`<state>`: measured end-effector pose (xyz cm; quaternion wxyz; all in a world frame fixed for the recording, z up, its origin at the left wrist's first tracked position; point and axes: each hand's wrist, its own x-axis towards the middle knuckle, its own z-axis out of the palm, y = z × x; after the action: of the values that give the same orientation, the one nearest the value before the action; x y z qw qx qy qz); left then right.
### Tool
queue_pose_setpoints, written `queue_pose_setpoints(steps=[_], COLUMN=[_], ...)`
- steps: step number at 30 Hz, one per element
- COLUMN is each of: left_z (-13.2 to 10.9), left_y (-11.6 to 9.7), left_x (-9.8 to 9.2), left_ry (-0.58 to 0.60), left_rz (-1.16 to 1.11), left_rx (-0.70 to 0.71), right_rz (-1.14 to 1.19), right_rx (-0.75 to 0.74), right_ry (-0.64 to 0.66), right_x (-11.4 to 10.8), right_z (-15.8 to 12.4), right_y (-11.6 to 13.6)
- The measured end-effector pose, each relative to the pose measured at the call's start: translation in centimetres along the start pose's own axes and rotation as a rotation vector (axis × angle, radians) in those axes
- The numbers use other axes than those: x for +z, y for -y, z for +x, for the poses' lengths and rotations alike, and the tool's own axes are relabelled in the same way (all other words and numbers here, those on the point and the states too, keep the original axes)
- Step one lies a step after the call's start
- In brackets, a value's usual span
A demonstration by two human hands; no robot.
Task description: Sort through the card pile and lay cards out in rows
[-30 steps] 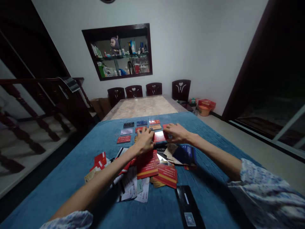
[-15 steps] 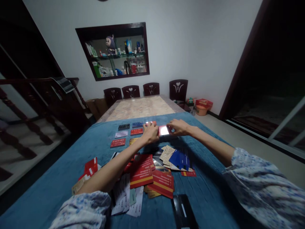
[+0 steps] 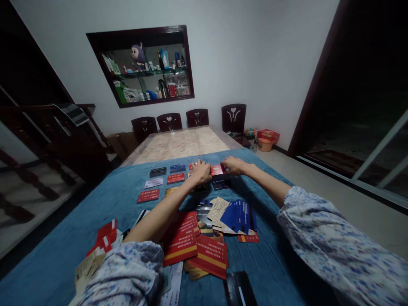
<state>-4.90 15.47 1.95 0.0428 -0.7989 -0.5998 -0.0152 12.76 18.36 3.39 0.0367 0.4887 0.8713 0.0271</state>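
Note:
Both my arms reach far forward over a blue cloth (image 3: 127, 204). My left hand (image 3: 201, 170) and my right hand (image 3: 232, 165) pinch the two ends of a red card (image 3: 217, 169), holding it low at the far end of a grid of cards. That grid has a black card (image 3: 158, 171), a blue card (image 3: 177, 168), a red card (image 3: 175, 178), a pale card (image 3: 153, 183) and another red card (image 3: 148, 196) laid flat in rows. Nearer me lies a loose heap of red booklets (image 3: 191, 242), blue cards (image 3: 239, 214) and tan cards (image 3: 217, 208).
Beyond the cloth runs the bare marble tabletop (image 3: 181, 144) with several dark chairs (image 3: 197, 117) at its far end. A wall niche with shelves (image 3: 143, 68) hangs above. A wooden stair railing (image 3: 38, 140) stands left, a sliding door (image 3: 376, 157) right, red tubs (image 3: 267, 138) on the floor.
Both hands have carried the red card farther away, from the middle of the pile to the far row of laid-out cards. The camera has leaned forward with them.

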Motion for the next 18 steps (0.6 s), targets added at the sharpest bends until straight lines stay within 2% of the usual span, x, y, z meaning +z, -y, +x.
queue_pose_setpoints(steps=[9, 18], left_z=[2.4, 3.2], left_y=[0.0, -0.1], left_x=[1.5, 1.5], left_ry=[0.039, 0.082], left_rz=[-0.017, -0.026], left_rx=[-0.044, -0.057], right_rz=[0.039, 0.082], right_rx=[0.009, 0.021], right_ry=[0.047, 0.075], right_x=[1.7, 2.4], right_z=[2.4, 3.2], right_y=[-1.4, -1.6])
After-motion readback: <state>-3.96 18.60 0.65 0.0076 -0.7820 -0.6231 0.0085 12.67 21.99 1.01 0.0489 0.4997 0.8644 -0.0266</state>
